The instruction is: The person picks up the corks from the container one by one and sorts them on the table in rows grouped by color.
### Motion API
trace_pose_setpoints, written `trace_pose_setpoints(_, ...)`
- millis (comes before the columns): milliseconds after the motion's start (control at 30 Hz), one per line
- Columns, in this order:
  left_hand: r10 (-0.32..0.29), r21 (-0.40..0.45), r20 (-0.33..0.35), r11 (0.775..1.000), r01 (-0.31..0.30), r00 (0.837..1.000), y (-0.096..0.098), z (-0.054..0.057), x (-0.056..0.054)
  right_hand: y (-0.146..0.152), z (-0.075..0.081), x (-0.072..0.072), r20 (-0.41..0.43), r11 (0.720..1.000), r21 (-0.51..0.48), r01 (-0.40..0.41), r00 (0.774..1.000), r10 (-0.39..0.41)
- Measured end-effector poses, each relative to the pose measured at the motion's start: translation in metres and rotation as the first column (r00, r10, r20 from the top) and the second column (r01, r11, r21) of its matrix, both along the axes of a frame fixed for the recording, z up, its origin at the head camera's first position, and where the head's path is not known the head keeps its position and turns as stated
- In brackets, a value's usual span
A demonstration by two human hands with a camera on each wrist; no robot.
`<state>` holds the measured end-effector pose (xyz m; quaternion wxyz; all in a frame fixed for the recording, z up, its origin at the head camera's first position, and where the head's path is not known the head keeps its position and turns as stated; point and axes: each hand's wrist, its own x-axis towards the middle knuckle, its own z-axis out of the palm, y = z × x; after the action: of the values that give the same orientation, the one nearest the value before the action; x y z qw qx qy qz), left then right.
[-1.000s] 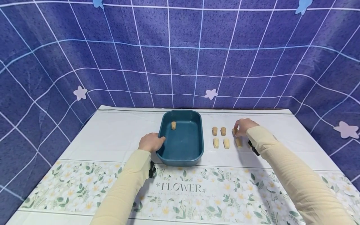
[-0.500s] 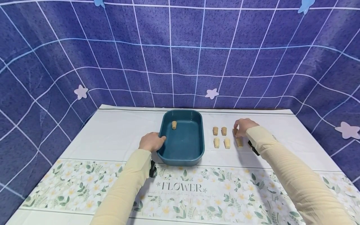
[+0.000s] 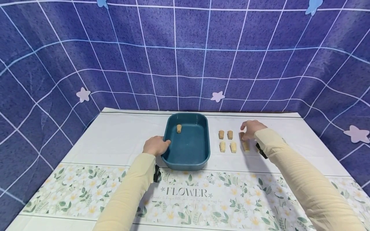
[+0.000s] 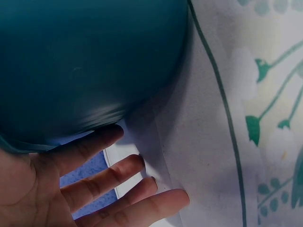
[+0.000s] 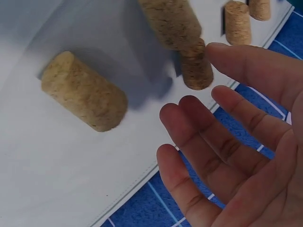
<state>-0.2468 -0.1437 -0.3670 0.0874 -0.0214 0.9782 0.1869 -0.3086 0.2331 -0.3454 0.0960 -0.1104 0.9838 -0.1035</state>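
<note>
My left hand (image 3: pixel 156 145) grips the left rim of a dark teal rectangular tub (image 3: pixel 187 167), thumb over the edge. Its fingers (image 4: pixel 102 182) spread below the tub's outer wall in the left wrist view. Inside the tub, toward the back left, is one cork stopper (image 3: pixel 179 128). My right hand (image 3: pixel 252 129) is over the right end of the back row of corks, thumb and fingers parted around a brown cork (image 3: pixel 242 136). In the right wrist view the thumb tip is right at that cork (image 5: pixel 196 68), with the other fingers apart from it.
Two brown corks (image 3: pixel 230 134) continue the back row to the left. Paler corks (image 3: pixel 233 147) form a front row, one (image 3: pixel 246 146) just below my right hand. A large-looking cork (image 5: pixel 85 92) lies near the right wrist camera. A blue grid-patterned curtain (image 3: pixel 190 57) stands behind the table.
My right hand's fingers have lifted slightly and opened wider around the brown cork, which shows more now. The left hand and the tub have stayed in place.
</note>
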Motion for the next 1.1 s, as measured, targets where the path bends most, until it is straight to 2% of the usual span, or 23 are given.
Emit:
trace_pose_setpoints(267,0.004,-0.003,-0.007,1.0,-0.004,1.0,0.0,0.0,0.001,-0.01,0.013,0.002,-0.034,1.0,-0.02,-0.024,0.999,0.023)
trace_pose_setpoints(567,0.01,-0.005,-0.011,1.0,-0.01,1.0,-0.001,0.0,0.001,-0.033,0.032,0.011,-0.09,0.999,-0.012,-0.037,0.995,0.036)
trace_pose_setpoints(1100,-0.002,-0.001,-0.008,1.0,0.002,1.0,0.0,0.001,0.001,-0.075,0.048,0.013,-0.104,0.998,0.014,-0.068,0.992,0.069)
